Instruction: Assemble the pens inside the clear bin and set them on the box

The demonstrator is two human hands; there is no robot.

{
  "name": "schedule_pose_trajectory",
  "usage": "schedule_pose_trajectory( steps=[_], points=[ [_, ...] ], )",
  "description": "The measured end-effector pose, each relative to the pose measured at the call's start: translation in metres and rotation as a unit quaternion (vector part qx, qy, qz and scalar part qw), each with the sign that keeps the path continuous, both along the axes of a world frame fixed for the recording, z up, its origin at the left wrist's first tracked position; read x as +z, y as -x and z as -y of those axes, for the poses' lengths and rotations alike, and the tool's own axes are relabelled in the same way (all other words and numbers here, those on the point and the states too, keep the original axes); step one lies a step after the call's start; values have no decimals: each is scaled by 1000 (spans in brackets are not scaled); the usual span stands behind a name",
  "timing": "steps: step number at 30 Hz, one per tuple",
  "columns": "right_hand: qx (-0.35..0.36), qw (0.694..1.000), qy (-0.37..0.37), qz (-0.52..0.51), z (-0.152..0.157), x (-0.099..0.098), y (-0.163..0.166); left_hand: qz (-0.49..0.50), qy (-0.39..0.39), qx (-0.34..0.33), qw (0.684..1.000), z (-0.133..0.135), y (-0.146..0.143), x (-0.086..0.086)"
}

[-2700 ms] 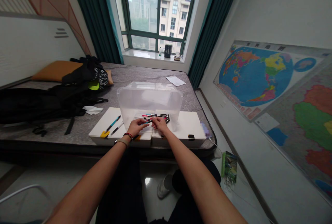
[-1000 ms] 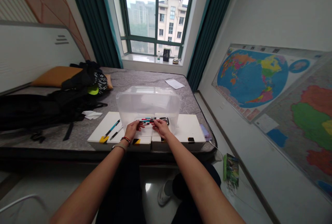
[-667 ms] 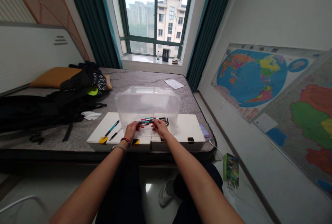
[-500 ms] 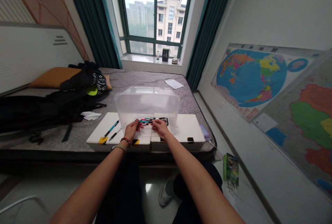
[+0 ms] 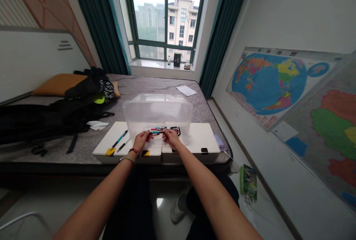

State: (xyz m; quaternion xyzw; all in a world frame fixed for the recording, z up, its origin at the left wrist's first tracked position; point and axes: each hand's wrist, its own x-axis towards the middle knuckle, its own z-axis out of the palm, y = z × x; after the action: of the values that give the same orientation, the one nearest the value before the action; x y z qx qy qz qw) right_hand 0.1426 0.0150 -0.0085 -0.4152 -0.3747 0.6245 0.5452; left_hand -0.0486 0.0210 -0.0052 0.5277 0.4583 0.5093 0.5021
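Note:
My left hand [image 5: 141, 140] pinches the left end of a blue and black pen [image 5: 157, 132], held level in front of the clear plastic box [image 5: 158, 111]. At the pen's other end, the fingers of my right hand [image 5: 171, 138] are closed on it. Several more pens [image 5: 159, 128] lie just behind, at the clear box. A small black and silver item [image 5: 178, 130] shows past my right fingers; its kind is unclear. To the left, a blue and black pen [image 5: 119, 138] and a white and black pen [image 5: 123, 144] rest on the left white box [image 5: 107, 138].
The right white box [image 5: 204, 136] adjoins the left one at the bed's [image 5: 130, 84] front edge. A black bag [image 5: 52, 119] lies on the left, beside a white tissue [image 5: 97, 125]. A white paper sheet [image 5: 186, 90] lies farther back. A green package [image 5: 248, 182] stands on the floor.
Both hands stay at nearly the same spot, with the pen still between them. My left fingers have shifted slightly, and the view has tilted a little.

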Motion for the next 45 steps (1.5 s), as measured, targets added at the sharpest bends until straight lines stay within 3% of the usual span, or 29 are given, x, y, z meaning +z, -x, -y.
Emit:
schedule_pose_trajectory(
  steps=[6,16,23,34,41,45],
  points=[
    [-8,999,-16,32,-2,-1,0,-3,4,-11,1000,2,1,6],
    [-16,1000,7,3,5,6,1,21,-11,5,1000,1,-1,4],
    [-4,1000,6,-28,5,5,-3,-13,-10,15,1000,5,-1,9],
    [-19,999,-13,29,2,0,2,-13,-10,20,1000,5,0,9],
    [20,999,-8,44,7,7,1,-20,-9,-23,999,7,5,13],
    [24,999,8,32,5,15,2,-1,-6,-4,1000,9,5,15]
  ],
)
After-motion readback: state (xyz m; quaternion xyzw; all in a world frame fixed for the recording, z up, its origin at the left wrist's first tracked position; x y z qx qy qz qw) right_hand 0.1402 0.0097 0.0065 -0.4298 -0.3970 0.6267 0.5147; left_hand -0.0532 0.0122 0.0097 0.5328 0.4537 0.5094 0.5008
